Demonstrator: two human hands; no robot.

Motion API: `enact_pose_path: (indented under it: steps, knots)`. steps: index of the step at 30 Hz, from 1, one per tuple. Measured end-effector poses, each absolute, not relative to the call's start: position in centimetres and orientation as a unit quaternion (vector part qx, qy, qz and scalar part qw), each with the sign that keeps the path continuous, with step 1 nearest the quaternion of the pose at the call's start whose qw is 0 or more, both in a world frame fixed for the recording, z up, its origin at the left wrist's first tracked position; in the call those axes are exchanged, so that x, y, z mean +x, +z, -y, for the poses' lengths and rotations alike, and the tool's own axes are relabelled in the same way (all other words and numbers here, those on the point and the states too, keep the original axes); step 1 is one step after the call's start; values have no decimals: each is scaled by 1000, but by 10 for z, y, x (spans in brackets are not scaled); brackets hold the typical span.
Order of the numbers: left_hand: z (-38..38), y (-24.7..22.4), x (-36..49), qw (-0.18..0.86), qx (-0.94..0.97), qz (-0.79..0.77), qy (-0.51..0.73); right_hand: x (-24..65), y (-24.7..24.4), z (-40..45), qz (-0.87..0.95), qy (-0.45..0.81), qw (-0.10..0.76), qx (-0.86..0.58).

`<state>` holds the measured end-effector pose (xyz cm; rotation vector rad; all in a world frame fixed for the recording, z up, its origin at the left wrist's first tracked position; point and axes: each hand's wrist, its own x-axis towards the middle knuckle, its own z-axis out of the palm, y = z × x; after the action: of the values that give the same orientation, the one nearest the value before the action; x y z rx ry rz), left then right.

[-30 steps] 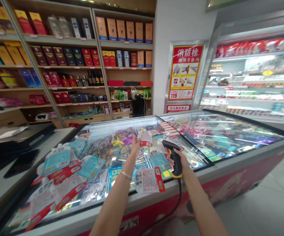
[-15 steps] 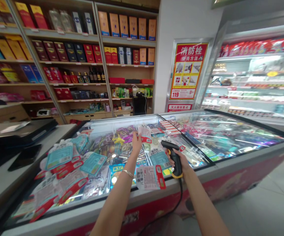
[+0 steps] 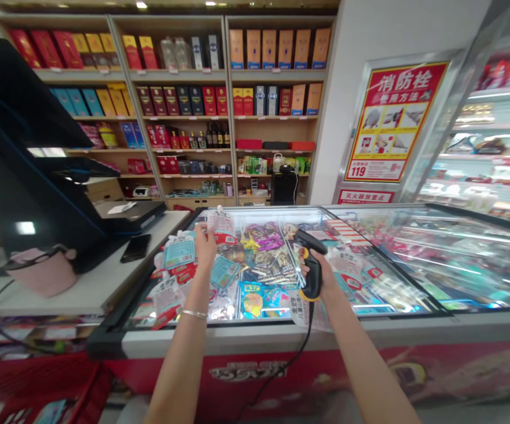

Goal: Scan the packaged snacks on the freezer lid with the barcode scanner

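Note:
My left hand (image 3: 205, 247) grips a white and red spouted pouch (image 3: 222, 226) by its left edge, raised over the left part of the freezer's glass top. Just below and left of it lies a heap of similar pouches, among them one showing a light-blue back (image 3: 179, 252). My right hand (image 3: 317, 268) is wrapped round the handle of a black and yellow barcode scanner (image 3: 311, 265), its head tilted up and to the left. More pouches (image 3: 347, 268) rest on the glass to the right of the scanner. Another pouch (image 3: 300, 309) lies partly hidden behind its cable.
The chest freezer (image 3: 237, 338) holds colourful packs under its glass. At left, a counter (image 3: 162, 235) carries a phone (image 3: 136, 248), a dark screen (image 3: 29, 100) and a pink container (image 3: 43, 271). A red basket (image 3: 87, 388) stands below. The scanner cable (image 3: 290, 359) hangs down the freezer front.
My left hand has carried the pouch leftward, away from the scanner and towards the left heap. The view has turned left, bringing the screen and basket in. My right hand keeps the scanner.

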<state>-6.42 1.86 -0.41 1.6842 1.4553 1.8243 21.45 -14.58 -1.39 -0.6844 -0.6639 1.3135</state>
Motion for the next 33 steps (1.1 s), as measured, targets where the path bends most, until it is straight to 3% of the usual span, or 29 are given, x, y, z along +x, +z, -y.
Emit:
enact_pose_path:
  steps: [6, 12, 15, 19, 33]
  knots:
    - [-7, -10, -148, 40, 524, -597, 606, 154, -15, 114, 322, 613, 603, -396]
    - [-1, -32, -169, 8, 481, -658, 579, 115, -12, 105, 332, 651, 549, -406]
    - [5, -46, -164, -72, 546, -653, 520, 101, -16, 102, 343, 633, 549, -424]
    - [9, -56, -161, -70, 620, -662, 416, 91, -25, 99, 364, 600, 553, -450]
    - [10, -51, -161, -107, 615, -654, 426, 115, -17, 124, 368, 566, 580, -456]
